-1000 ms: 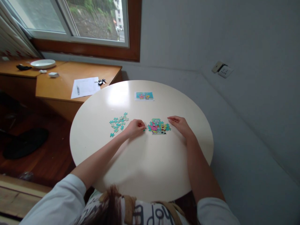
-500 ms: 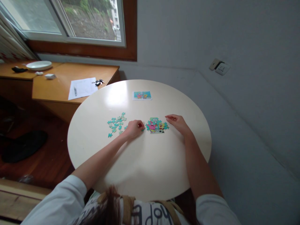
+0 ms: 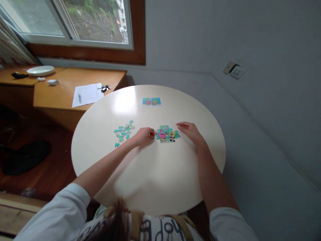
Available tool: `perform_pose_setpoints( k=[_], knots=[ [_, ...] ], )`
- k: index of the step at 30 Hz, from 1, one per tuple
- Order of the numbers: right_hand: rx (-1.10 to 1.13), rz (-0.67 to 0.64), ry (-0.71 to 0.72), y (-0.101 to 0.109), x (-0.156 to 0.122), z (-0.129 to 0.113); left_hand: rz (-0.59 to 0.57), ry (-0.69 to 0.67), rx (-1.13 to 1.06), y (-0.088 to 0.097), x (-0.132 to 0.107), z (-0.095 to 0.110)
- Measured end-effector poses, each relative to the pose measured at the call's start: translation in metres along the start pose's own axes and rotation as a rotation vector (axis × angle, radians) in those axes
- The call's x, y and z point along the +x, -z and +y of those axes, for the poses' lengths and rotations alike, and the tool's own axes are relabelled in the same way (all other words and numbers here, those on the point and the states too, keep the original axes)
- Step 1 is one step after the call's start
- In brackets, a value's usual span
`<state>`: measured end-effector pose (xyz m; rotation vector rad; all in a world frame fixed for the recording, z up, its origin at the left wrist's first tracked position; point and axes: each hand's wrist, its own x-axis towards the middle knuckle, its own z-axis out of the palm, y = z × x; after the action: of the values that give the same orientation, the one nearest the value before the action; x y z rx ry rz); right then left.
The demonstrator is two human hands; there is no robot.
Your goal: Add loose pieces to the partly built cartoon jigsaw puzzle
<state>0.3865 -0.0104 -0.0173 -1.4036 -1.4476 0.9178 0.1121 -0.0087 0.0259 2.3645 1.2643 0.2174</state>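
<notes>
From my end, left hand [image 3: 143, 136] pinches a teal puzzle piece [image 3: 151, 135] at the part-built puzzle [image 3: 167, 134], mid-table; right hand [image 3: 190, 131] rests loose beside it. Light, thin, probably bendy, so I'd grip edges. Loose pieces [image 3: 123, 131] lie further left.

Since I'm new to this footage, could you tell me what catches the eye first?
A half-built cartoon puzzle lies mid-table, between the left hand, pinching a teal piece at its edge, and the right hand beside it. Loose pieces lie left of it, and a reference picture sits farther back.
</notes>
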Motion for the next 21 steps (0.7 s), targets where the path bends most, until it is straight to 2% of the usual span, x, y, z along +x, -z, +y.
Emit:
perform_pose_setpoints(
  k=[6, 16, 21],
  knots=[
    [-0.008, 0.004, -0.012, 0.0, -0.002, -0.004, 0.021, -0.059, 0.017, -0.003, 0.001, -0.002],
    [-0.016, 0.004, -0.019, 0.0, -0.003, -0.006, 0.021, 0.01, 0.092, -0.003, -0.005, 0.001],
    [-0.023, 0.007, -0.023, 0.001, -0.003, -0.004, 0.021, 0.07, 0.129, -0.004, -0.02, -0.001]
  ],
)
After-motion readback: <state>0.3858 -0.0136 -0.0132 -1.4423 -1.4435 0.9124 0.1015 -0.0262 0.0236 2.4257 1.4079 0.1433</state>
